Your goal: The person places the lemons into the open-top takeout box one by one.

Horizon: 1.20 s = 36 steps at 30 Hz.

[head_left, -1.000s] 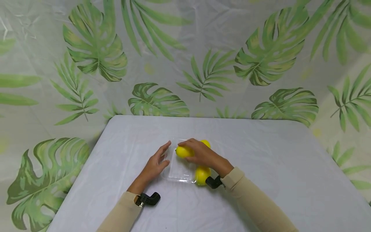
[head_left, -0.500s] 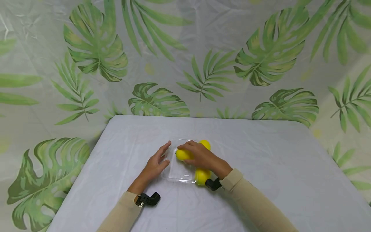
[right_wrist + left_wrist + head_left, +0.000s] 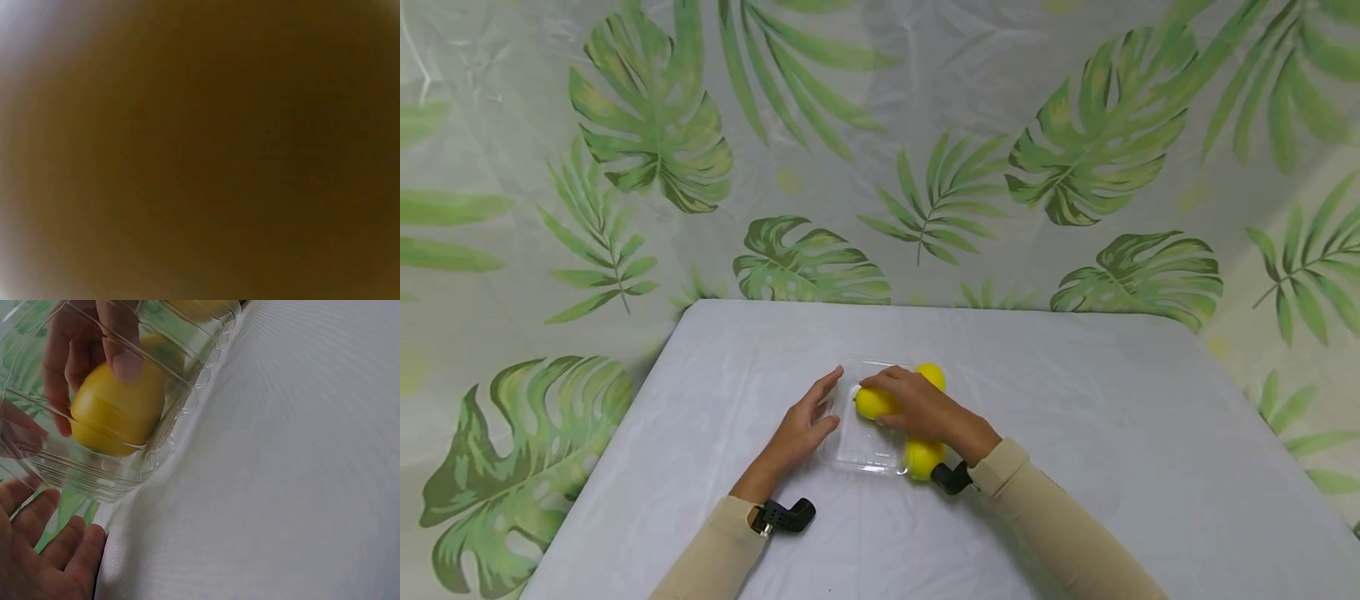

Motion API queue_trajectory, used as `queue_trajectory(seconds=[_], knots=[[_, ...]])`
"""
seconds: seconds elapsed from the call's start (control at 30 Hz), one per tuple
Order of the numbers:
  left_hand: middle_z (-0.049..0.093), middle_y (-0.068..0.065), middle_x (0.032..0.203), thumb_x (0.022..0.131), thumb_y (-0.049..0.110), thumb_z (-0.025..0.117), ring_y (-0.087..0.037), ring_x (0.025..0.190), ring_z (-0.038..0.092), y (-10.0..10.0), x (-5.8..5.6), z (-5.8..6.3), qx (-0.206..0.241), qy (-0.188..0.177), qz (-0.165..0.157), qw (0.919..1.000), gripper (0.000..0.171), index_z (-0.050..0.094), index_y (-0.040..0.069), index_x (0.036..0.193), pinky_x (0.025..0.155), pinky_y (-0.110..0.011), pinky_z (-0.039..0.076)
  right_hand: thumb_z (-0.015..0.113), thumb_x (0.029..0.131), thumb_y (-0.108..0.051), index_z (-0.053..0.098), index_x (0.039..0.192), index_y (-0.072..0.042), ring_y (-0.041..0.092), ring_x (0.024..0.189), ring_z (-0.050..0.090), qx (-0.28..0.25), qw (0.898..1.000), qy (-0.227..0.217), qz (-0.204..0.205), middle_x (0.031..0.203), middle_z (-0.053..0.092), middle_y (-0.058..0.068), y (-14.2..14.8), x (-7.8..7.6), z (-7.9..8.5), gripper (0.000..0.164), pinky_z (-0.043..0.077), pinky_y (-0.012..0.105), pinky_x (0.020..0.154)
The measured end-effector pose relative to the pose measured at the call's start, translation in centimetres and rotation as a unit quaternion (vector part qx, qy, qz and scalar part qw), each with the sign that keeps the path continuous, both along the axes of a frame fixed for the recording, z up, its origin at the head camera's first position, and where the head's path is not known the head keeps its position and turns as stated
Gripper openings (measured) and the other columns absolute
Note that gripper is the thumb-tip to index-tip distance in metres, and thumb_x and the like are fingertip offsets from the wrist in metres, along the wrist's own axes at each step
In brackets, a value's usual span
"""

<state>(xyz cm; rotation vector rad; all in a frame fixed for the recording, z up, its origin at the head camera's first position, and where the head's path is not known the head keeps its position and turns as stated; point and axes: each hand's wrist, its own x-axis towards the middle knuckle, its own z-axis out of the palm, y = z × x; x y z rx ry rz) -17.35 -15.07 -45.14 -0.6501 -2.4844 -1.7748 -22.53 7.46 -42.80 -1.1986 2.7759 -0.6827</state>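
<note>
My right hand (image 3: 913, 404) holds a yellow lemon (image 3: 875, 403) between thumb and fingers, inside a clear plastic container (image 3: 861, 454). Through the container's wall in the left wrist view, the same lemon (image 3: 115, 415) shows with fingers curled about it. My left hand (image 3: 801, 425) is at the container's left side, its fingers spread and relaxed; in the left wrist view the hand (image 3: 53, 550) is beside the wall. Dark blur fills the right wrist view, so nothing can be made out there.
Two more lemons lie on the container's right side, a near lemon (image 3: 924, 459) and a far lemon (image 3: 931, 374), partly hidden by my right hand and wrist. A white cloth (image 3: 1075, 400) covers the table, and a leaf-patterned sheet (image 3: 820, 167) hangs behind it.
My right hand has lowered the lemon slightly toward the near side within the container. My left hand has kept its place.
</note>
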Motion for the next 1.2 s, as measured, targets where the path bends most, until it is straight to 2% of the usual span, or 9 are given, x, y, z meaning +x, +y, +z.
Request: queue_trajectory(seconds=[0.5, 0.77, 1.2], knots=[[0.030, -0.020, 0.154, 0.089, -0.010, 0.050, -0.036, 0.141, 0.029, 0.0, 0.0, 0.0, -0.003, 0.001, 0.003, 1.0000, 0.063, 0.029, -0.004, 0.148, 0.110, -0.054, 0.031, 0.074, 0.085, -0.023, 0.053, 0.136, -0.016, 0.026, 0.121, 0.051, 0.004, 1.000, -0.007, -0.006, 0.131, 0.053, 0.007, 0.0, 0.3, 0.4, 0.055, 0.043, 0.041, 0.105], [0.029, -0.019, 0.154, 0.090, -0.009, 0.050, -0.035, 0.141, 0.028, 0.0, 0.0, 0.0, -0.002, -0.009, 0.001, 1.0000, 0.063, 0.029, -0.003, 0.149, 0.111, -0.052, 0.031, 0.073, 0.086, -0.025, 0.052, 0.138, -0.016, 0.022, 0.125, 0.048, 0.000, 1.000, -0.028, -0.009, 0.134, 0.051, 0.005, 0.3, 0.5, 0.9, 0.056, 0.041, 0.039, 0.107], [0.028, -0.018, 0.155, 0.090, -0.009, 0.050, -0.035, 0.142, 0.027, 0.1, 0.1, 0.0, -0.003, -0.008, 0.002, 1.0000, 0.063, 0.028, -0.003, 0.149, 0.111, -0.053, 0.030, 0.074, 0.085, -0.025, 0.053, 0.137, -0.016, 0.024, 0.123, 0.050, -0.020, 0.999, -0.017, -0.017, 0.137, 0.049, 0.007, 1.5, 1.2, 2.0, 0.056, 0.046, 0.041, 0.102]])
